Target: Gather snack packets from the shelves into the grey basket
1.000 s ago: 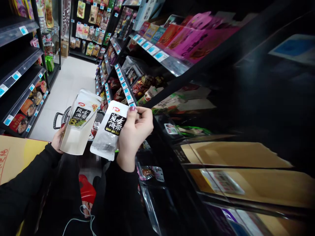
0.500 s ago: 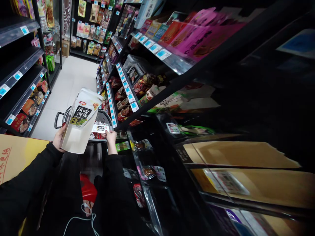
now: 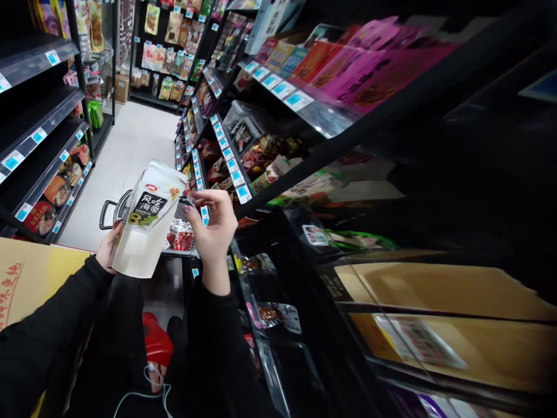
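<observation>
My left hand (image 3: pixel 105 248) grips a white stand-up snack bag (image 3: pixel 141 229) with a black label from below, holding it upright over a wire basket (image 3: pixel 114 208). My right hand (image 3: pixel 213 227) hovers just right of the bag's top, fingers curled but apart, with nothing visible in them. Its thumb is close to the bag's upper right corner. Red-printed small packs (image 3: pixel 180 235) lie in the basket below my right hand.
Dark shelves with snack packs and blue price labels (image 3: pixel 238 184) run along the right. Bowl noodles (image 3: pixel 52 194) fill a shelf on the left. A cardboard box (image 3: pixel 26 278) sits at my left elbow. The pale aisle floor (image 3: pixel 126 145) stretches ahead.
My right hand held a small white pouch, lowered it into the basket, and has come back up without it beside the bag. The left hand kept the bag nearly still.
</observation>
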A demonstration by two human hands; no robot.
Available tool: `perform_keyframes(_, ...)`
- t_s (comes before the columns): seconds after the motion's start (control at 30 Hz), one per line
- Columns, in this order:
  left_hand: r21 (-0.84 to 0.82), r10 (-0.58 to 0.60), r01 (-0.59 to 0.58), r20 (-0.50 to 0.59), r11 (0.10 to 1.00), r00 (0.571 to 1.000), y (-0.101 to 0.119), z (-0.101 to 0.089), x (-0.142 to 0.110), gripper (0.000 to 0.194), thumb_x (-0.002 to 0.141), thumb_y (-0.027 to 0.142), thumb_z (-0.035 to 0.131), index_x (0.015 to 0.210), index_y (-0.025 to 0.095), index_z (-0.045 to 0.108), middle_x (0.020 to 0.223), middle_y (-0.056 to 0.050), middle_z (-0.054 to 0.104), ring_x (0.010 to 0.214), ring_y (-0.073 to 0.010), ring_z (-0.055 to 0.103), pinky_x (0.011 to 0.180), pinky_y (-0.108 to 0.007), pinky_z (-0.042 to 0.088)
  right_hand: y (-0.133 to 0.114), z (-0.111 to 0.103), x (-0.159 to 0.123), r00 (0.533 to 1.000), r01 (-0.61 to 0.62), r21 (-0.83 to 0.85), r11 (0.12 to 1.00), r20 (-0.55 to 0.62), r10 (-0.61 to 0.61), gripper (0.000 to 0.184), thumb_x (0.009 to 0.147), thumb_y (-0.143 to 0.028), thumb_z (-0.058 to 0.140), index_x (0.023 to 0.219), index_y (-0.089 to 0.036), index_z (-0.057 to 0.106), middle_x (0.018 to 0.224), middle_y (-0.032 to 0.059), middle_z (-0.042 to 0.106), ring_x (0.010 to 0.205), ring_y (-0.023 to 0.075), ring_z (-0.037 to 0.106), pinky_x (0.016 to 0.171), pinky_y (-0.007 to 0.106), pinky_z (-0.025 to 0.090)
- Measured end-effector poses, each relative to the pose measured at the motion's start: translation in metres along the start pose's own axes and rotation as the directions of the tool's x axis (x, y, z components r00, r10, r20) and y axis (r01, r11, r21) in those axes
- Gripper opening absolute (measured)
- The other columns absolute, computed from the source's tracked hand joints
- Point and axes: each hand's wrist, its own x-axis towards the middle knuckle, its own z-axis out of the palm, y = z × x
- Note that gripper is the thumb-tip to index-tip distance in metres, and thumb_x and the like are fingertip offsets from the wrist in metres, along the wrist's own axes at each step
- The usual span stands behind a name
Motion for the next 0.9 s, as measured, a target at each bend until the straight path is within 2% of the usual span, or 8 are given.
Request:
perform_keyframes(0.07,-0.041,-0.04,0.038,-0.057,0.998,0.998,-0.001,0.0,0.0,0.059,0.082,0.054,0.048,0.125,0.014,0.056,0.117,-0.011,0.065,0.123,-0.0334,0.049,0.106,-0.047,0.033,-0.021,-0.001,0.013,0.987,0.16,-0.193,0.968,0.053,-0.153,0.019,0.082,-0.032,0.062,0.097,-0.021,0.059,0.092,0.0037,0.06,0.089,0.0174,0.055,0.079,0.035,0.046)
perform_keyframes(0.13,-0.068,-0.047,0.042,-0.086,0.997,0.995,-0.001,-0.001,0.001,0.058,0.083,0.052,0.048,0.127,0.014,0.053,0.122,-0.01,0.063,0.127,-0.0334,0.044,0.107,-0.047,0.031,-0.029,0.0,0.02,0.971,0.236,-0.359,0.903,0.111,-0.21,0.018,0.083,-0.033,0.062,0.096,-0.021,0.061,0.093,0.0044,0.06,0.09,0.0192,0.052,0.082,0.037,0.043)
perform_keyframes(0.23,-0.074,-0.037,0.032,-0.07,0.997,0.997,-0.002,-0.003,0.002,0.057,0.084,0.05,0.047,0.128,0.014,0.053,0.128,-0.009,0.06,0.129,-0.0334,0.042,0.108,-0.048,0.03,-0.029,0.003,0.02,0.964,0.264,-0.467,0.844,0.165,-0.21,0.015,0.084,-0.035,0.06,0.093,-0.023,0.064,0.093,0.0043,0.059,0.091,0.0204,0.048,0.083,0.038,0.04)
perform_keyframes(0.43,-0.073,-0.015,0.013,-0.029,0.997,0.999,-0.004,-0.005,0.001,0.052,0.086,0.047,0.045,0.125,0.014,0.056,0.126,-0.009,0.061,0.125,-0.0304,0.048,0.109,-0.046,0.032,-0.028,0.009,0.015,0.969,0.238,-0.557,0.796,0.19,-0.157,0.021,0.085,-0.037,0.057,0.101,-0.024,0.063,0.096,0.0061,0.052,0.092,0.0224,0.041,0.084,0.04,0.032)
perform_keyframes(0.57,-0.07,-0.022,0.016,-0.091,0.997,0.996,-0.001,-0.005,0.001,0.052,0.086,0.046,0.047,0.122,0.011,0.058,0.118,-0.011,0.066,0.116,-0.0292,0.056,0.104,-0.044,0.038,-0.029,0.008,0.015,0.97,0.232,-0.554,0.8,0.189,-0.15,0.022,0.085,-0.04,0.058,0.094,-0.02,0.06,0.093,0.0065,0.05,0.092,0.0229,0.04,0.084,0.039,0.031)
perform_keyframes(0.7,-0.075,-0.099,0.089,-0.137,0.993,0.986,0.001,-0.009,0.002,0.05,0.084,0.044,0.051,0.117,0.008,0.06,0.103,-0.012,0.071,0.104,-0.0292,0.063,0.098,-0.042,0.043,-0.031,0.002,0.014,0.963,0.237,-0.495,0.836,0.234,-0.135,0.023,0.084,-0.041,0.059,0.083,-0.018,0.055,0.08,0.003,0.054,0.084,0.0199,0.045,0.077,0.034,0.031)
perform_keyframes(0.83,-0.087,-0.069,0.056,-0.16,0.995,0.985,0.001,-0.008,0.002,0.047,0.084,0.041,0.052,0.12,0.011,0.059,0.102,-0.01,0.071,0.102,-0.0276,0.064,0.097,-0.04,0.045,-0.032,-0.001,0.012,0.946,0.226,-0.358,0.906,0.301,-0.117,0.016,0.088,-0.031,0.055,0.078,-0.019,0.056,0.073,-0.0009,0.06,0.079,0.016,0.05,0.075,0.033,0.03)
perform_keyframes(0.9,-0.091,-0.059,0.043,-0.179,0.995,0.982,0.002,-0.005,0.002,0.045,0.084,0.039,0.052,0.119,0.012,0.06,0.099,-0.01,0.072,0.099,-0.0267,0.065,0.096,-0.039,0.046,-0.033,-0.002,0.012,0.962,0.162,-0.269,0.949,0.259,-0.091,0.016,0.089,-0.03,0.054,0.078,-0.019,0.057,0.074,-0.0017,0.062,0.075,0.0139,0.052,0.076,0.033,0.032)
